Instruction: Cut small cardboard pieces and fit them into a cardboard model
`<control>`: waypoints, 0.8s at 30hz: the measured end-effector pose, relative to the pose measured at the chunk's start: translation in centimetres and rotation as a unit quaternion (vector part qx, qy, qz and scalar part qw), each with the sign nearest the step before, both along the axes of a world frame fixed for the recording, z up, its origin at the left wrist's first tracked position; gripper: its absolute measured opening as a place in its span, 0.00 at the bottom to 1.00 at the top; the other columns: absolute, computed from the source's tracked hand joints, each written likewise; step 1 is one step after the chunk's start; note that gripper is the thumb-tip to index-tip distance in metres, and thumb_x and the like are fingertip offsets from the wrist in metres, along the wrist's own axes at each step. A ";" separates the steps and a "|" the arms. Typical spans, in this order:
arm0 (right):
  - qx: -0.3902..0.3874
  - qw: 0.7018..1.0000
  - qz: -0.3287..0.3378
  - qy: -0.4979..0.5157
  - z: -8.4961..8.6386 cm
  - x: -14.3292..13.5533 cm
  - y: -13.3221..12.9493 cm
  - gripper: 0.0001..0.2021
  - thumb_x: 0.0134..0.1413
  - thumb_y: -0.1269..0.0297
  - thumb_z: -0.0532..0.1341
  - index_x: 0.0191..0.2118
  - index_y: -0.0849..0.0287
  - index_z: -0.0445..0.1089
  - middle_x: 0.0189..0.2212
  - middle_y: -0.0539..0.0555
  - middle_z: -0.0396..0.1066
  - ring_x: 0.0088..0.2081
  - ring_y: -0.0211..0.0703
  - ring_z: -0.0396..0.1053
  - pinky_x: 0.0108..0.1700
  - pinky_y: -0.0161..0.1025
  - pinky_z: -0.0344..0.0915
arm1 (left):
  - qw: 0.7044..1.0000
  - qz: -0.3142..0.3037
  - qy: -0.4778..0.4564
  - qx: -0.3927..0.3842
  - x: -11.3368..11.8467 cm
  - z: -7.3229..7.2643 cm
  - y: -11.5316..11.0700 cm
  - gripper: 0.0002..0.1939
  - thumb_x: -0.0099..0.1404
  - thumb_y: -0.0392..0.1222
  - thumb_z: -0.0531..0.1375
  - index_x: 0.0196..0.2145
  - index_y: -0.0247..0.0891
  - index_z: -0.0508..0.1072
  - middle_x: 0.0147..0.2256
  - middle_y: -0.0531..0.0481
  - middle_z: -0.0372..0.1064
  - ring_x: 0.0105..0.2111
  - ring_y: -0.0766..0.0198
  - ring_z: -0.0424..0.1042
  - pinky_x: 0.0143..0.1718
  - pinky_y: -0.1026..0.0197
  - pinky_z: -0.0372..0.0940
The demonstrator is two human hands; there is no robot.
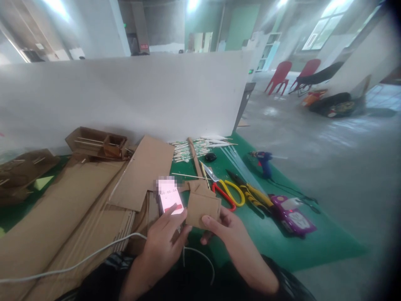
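My right hand (227, 228) pinches a small square piece of cardboard (203, 209), thumb on its face and the other fingers behind. My left hand (164, 236) reaches over the lower end of a phone (171, 194), fingers extended and apart, a fingertip at the red bar on its lit screen. The phone's screen reads a timer of a few seconds. The left thumb points toward the cardboard's lower left edge; whether it touches cannot be made out. Just beyond the cardboard lie scissors (232, 193) with red and yellow handles and several cardboard strips (196, 184).
Cardboard sheets (78, 200) and a cardboard box (94, 142) cover the left side. Right lie yellow-handled pliers (250, 192), a purple device (293, 215) and a blue glue gun (263, 161). White-wrapped sticks (197, 148) lie by the white partition (125, 96). A white cable (78, 263) crosses in front.
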State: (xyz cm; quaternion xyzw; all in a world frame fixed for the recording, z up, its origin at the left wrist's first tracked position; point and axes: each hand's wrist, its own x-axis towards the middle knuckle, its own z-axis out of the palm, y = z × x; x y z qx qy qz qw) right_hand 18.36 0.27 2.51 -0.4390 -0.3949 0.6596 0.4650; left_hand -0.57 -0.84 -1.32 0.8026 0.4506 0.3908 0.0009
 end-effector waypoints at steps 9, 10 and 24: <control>-0.015 0.999 -0.007 0.038 -1.2 0.5 0.9 0.20 0.48 0.57 0.69 0.46 0.61 0.70 0.34 0.53 0.76 0.21 0.37 0.71 0.25 0.35 0.65 | 0.992 0.006 0.027 -0.122 -1.0 2.3 1.2 0.16 0.67 0.47 0.57 0.52 0.45 0.67 0.48 0.47 0.74 0.48 0.53 0.73 0.47 0.52 0.68; -0.016 0.999 -0.015 0.040 -1.4 0.6 1.1 0.20 0.48 0.57 0.69 0.45 0.61 0.70 0.33 0.53 0.76 0.22 0.37 0.71 0.25 0.35 0.65 | 0.985 0.024 0.041 -0.169 -1.7 3.0 1.5 0.16 0.66 0.48 0.56 0.51 0.44 0.66 0.48 0.47 0.73 0.46 0.53 0.73 0.45 0.52 0.69; -0.003 0.997 -0.076 0.006 -3.2 0.0 1.8 0.23 0.47 0.55 0.69 0.48 0.61 0.71 0.38 0.56 0.76 0.33 0.47 0.73 0.31 0.40 0.67 | 0.827 0.082 -0.174 -0.528 -5.0 -0.4 5.5 0.23 0.68 0.49 0.50 0.56 0.33 0.54 0.30 0.46 0.75 0.24 0.62 0.75 0.22 0.64 0.66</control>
